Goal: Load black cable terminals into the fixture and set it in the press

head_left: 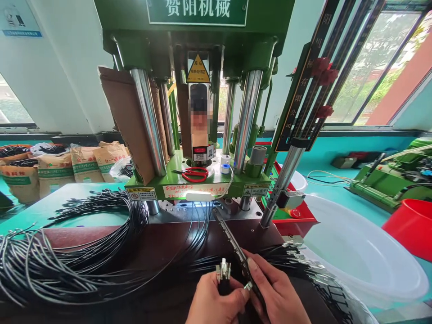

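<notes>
Wires (223,270) stand bunched in our left hand (212,301) at the table's near edge, metal tips up so we can pick single ends. Our right hand (276,292) grips a long dark bar (232,245), pinching one tip (249,285) against it; more black wire (67,265) coils along the left edge.

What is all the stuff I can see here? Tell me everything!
press machine: one, green, middle back
steel columns: several, silver, under the machine
scissors: one, red handles, on the machine's base
tape rolls: two, whitish and blue, beside the scissors
cables: many, black, heaped left on the table
basin: one, clear white, right
bucket: one, red, far right
sacks: several, brown, back left
long strip fixture: one, dark, gripped by the right hand
cable ends: one bundle, metal tips, in the left hand
left hand: bottom middle
right hand: beside it
</notes>
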